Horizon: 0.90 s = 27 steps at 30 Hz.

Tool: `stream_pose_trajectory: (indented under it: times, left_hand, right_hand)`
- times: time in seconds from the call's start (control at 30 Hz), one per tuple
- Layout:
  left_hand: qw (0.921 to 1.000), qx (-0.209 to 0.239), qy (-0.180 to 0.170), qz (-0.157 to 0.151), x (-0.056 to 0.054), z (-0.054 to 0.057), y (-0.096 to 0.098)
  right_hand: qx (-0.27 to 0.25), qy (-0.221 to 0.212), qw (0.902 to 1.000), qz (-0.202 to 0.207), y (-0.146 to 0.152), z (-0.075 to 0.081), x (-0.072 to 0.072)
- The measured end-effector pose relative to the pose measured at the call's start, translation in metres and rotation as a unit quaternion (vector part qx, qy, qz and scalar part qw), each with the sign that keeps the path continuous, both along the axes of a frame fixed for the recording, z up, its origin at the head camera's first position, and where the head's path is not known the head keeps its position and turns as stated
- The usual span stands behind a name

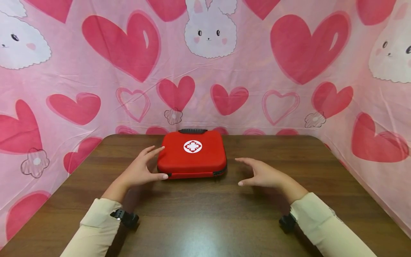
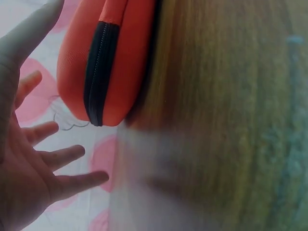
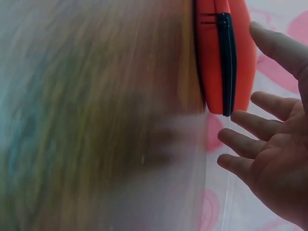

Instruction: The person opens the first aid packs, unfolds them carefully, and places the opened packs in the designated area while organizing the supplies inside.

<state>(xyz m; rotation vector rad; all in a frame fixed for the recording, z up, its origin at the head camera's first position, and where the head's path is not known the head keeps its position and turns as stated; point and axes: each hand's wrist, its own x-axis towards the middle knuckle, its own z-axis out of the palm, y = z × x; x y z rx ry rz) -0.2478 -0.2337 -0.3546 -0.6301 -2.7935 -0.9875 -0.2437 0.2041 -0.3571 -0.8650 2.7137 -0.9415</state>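
A red zippered first-aid case (image 1: 192, 157) with a white cross emblem (image 1: 193, 146) lies closed on the wooden table, its black handle (image 1: 192, 131) toward the back wall. At its left side is my left hand (image 1: 141, 169), fingers spread and thumb apart, overlapping the case's edge in the head view. My right hand (image 1: 261, 173) hovers to the right of the case with a gap between them, its fingers extended. Black zipper tape (image 2: 102, 72) runs round the case's side in the left wrist view. Both palms face the case and hold nothing.
The brown wooden table (image 1: 199, 214) reaches back to a pink cloth (image 1: 205, 71) printed with hearts and rabbits, which hangs behind and along both sides. Black straps with small devices (image 1: 128, 218) sit on both wrists, below rolled cream sleeves (image 1: 99, 221).
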Motion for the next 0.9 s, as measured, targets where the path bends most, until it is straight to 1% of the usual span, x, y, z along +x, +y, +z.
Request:
stream_pose_trajectory:
  times: [0.1, 0.23, 0.43, 0.57, 0.67, 0.77, 0.9]
  left_hand:
    - [0.9999, 0.009, -0.009, 0.004, -0.003, 0.001, 0.002]
    - [0.9994, 0.025, -0.021, 0.016, -0.008, 0.002, 0.004]
    - [0.9974, 0.051, -0.041, 0.031, -0.014, 0.001, 0.005]
    - [0.9946, 0.075, -0.063, 0.033, -0.017, -0.001, 0.005]
    - [0.9916, 0.095, -0.083, 0.031, -0.018, -0.006, 0.004]
    - [0.9827, 0.136, -0.124, 0.020, -0.020, -0.011, 0.004]
    - [0.9634, 0.202, -0.177, 0.011, -0.020, -0.016, 0.005]
  right_hand:
    - [-0.003, -0.010, 0.9999, 0.011, -0.006, -0.001, -0.001]
    - [-0.021, -0.030, 0.9991, 0.019, -0.013, -0.004, -0.004]
    - [-0.047, -0.055, 0.9972, 0.016, -0.023, -0.007, -0.012]
    - [-0.054, -0.048, 0.9974, 0.001, -0.026, -0.009, -0.017]
    - [-0.053, -0.037, 0.9979, -0.008, -0.030, -0.011, -0.018]
    - [-0.052, -0.039, 0.9979, -0.006, -0.035, -0.012, -0.018]
    - [-0.044, -0.044, 0.9981, -0.005, -0.045, -0.015, -0.017]
